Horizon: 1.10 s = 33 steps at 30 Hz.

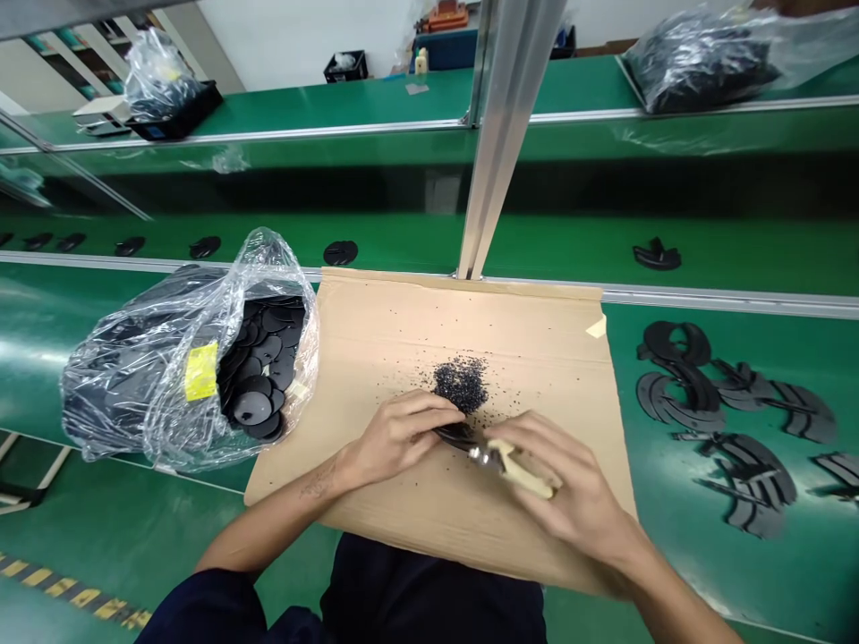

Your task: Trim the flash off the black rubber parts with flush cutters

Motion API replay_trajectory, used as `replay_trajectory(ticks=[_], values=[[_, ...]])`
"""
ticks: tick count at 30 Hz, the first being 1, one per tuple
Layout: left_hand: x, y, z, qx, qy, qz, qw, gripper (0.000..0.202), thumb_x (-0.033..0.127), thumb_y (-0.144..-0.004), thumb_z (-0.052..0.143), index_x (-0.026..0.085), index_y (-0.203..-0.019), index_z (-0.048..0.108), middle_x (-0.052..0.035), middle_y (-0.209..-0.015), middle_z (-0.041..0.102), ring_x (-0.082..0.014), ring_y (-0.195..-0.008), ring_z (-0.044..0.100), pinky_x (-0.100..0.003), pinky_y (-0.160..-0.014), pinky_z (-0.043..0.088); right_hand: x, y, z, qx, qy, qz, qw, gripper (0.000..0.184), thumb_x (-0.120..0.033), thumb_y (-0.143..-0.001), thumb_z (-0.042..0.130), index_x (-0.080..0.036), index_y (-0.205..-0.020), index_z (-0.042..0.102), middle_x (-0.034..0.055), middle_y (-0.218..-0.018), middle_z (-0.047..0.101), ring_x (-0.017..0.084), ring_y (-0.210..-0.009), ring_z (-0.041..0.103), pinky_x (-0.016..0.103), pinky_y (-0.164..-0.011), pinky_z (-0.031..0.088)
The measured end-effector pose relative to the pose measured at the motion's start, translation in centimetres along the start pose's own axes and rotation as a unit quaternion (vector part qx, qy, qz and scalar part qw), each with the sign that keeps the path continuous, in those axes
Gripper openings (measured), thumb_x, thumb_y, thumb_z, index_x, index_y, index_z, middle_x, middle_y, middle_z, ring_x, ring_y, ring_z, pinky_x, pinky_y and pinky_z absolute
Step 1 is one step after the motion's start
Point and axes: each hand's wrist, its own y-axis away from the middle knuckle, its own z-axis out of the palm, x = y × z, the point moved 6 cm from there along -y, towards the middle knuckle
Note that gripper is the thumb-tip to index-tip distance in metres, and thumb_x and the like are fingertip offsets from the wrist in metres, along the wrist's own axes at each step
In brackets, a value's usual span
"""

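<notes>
My left hand (401,440) pinches a black plastic part (457,435) above the cardboard sheet (376,340). Most of that part is covered by my fingers, so its full outline is hidden. In my right hand (560,478) is a pair of cutting pliers (520,470) with cream handles. Their metal jaws point left and lie right at the black part; whether they touch it I cannot tell. Just beyond my fingertips lies a heap of tiny black trimmings (461,385), with loose bits scattered around it on the cardboard.
A clear plastic bag (167,367) full of black discs (253,407) lies left of the cardboard. Curved black parts (748,478) are piled on the green bench at right. A metal post (500,134) rises behind. Several black parts (340,252) sit along the green strip behind.
</notes>
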Motion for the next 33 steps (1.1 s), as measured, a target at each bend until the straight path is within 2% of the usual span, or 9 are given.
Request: replay_trajectory(ticks=[3,7,14,20,28,33], values=[[0.0,0.0,-0.3,0.017,0.047,-0.016,0.999,0.036,0.005,-0.091,0.059,0.020,-0.122,0.069,-0.0094,-0.111,0.076,-0.0192,-0.101,0.073,-0.036,-0.087,0.063,1.7,0.5,-0.6,0.006,0.085,0.029,0.996,0.029,-0.012,-0.096,0.055,-0.020,-0.124,0.061,0.0109,-0.108,0.072,0.023,-0.093,0.068,0.039,-0.077,0.057],[0.4,-0.1,-0.4,0.019,0.088,-0.023,0.996,0.033,0.007,-0.092,0.062,0.019,-0.122,0.069,-0.0088,-0.108,0.078,-0.0190,-0.101,0.075,-0.035,-0.088,0.064,2.4,1.0,0.1,-0.016,0.157,0.001,0.987,0.027,-0.013,-0.098,0.053,-0.017,-0.124,0.060,0.0121,-0.108,0.072,0.024,-0.092,0.067,0.039,-0.075,0.056],[0.5,0.0,-0.7,0.024,0.102,-0.027,0.994,0.031,0.011,-0.094,0.064,0.020,-0.123,0.070,-0.0091,-0.109,0.079,-0.0187,-0.100,0.076,-0.033,-0.085,0.065,1.9,0.8,0.2,-0.028,0.205,-0.026,0.978,0.026,-0.013,-0.100,0.050,-0.016,-0.123,0.059,0.0121,-0.099,0.070,0.024,-0.090,0.065,0.037,-0.073,0.054],[0.9,-0.1,-0.6,0.007,0.089,0.004,0.996,0.036,0.010,-0.094,0.064,0.022,-0.128,0.068,-0.0083,-0.108,0.080,-0.0205,-0.103,0.076,-0.036,-0.088,0.065,1.5,0.9,0.1,-0.041,0.242,-0.019,0.969,0.029,-0.013,-0.101,0.048,-0.018,-0.126,0.061,0.0106,-0.096,0.071,0.022,-0.081,0.064,0.035,-0.070,0.053],[0.8,0.1,-0.6,0.017,0.097,-0.002,0.995,0.038,0.011,-0.093,0.065,0.024,-0.129,0.068,-0.0083,-0.108,0.080,-0.0211,-0.104,0.076,-0.037,-0.089,0.065,0.8,0.8,-0.1,-0.041,0.261,-0.017,0.964,0.029,-0.016,-0.101,0.048,-0.017,-0.128,0.060,0.0097,-0.090,0.068,0.022,-0.078,0.061,0.034,-0.067,0.051],[1.0,0.1,-0.7,0.024,0.094,0.004,0.995,0.036,0.011,-0.094,0.065,0.024,-0.127,0.069,-0.0076,-0.107,0.081,-0.0216,-0.104,0.077,-0.037,-0.089,0.065,0.3,0.6,0.2,-0.051,0.326,-0.036,0.943,0.027,-0.008,-0.099,0.047,-0.018,-0.118,0.064,0.0059,-0.082,0.067,0.018,-0.070,0.058,0.031,-0.060,0.045]])
